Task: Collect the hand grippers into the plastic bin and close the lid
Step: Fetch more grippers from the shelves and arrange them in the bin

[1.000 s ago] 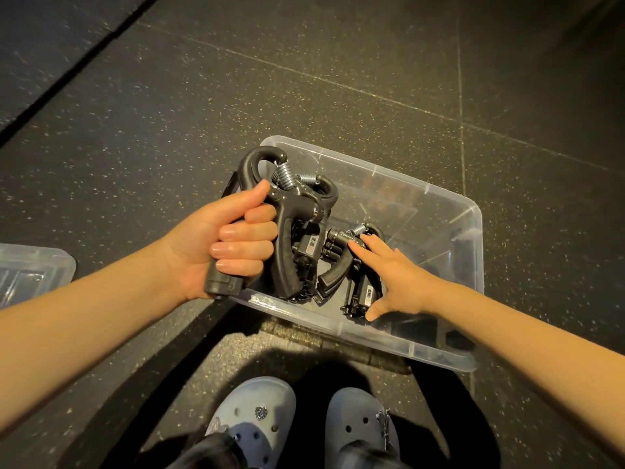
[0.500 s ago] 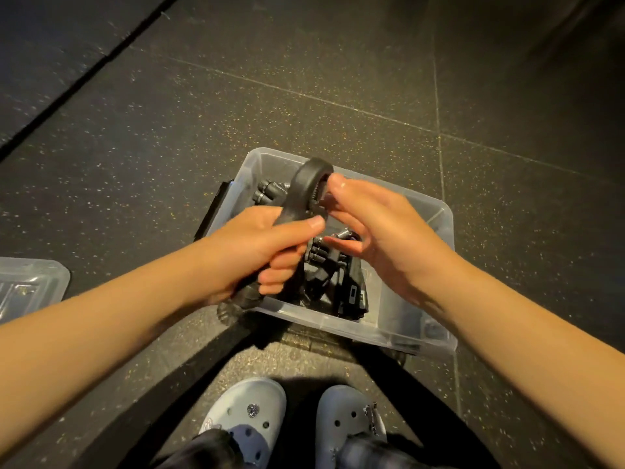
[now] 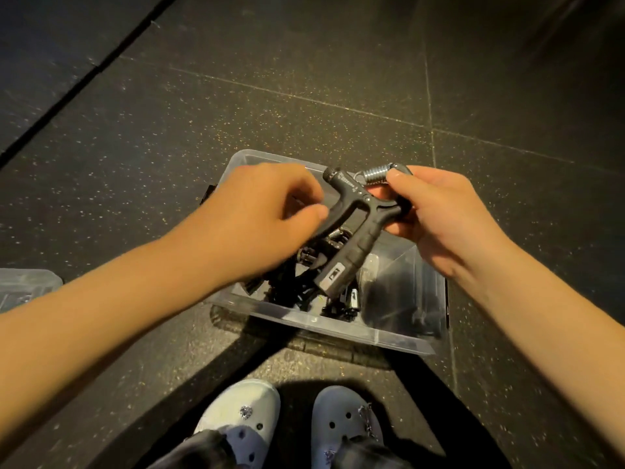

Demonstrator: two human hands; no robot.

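Stored grippers [image 3: 291, 289] are already laid in the plastic bin [image 3: 372, 333]. One more hand gripper [image 3: 355, 245] is gripped above it by the left hand [image 3: 257, 218] and the right hand [image 3: 439, 214]. The lid [image 3: 23, 286] is left off, lying well aside.

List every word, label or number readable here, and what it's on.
Nothing reads clearly.
White print on the held hand gripper's top bar: blurred.
Grey label at its handle end: a mark, unreadable.
Small label on another gripper in the plastic bin: too small.

Curled left grip [image 3: 267, 218], curled right grip [image 3: 443, 214]
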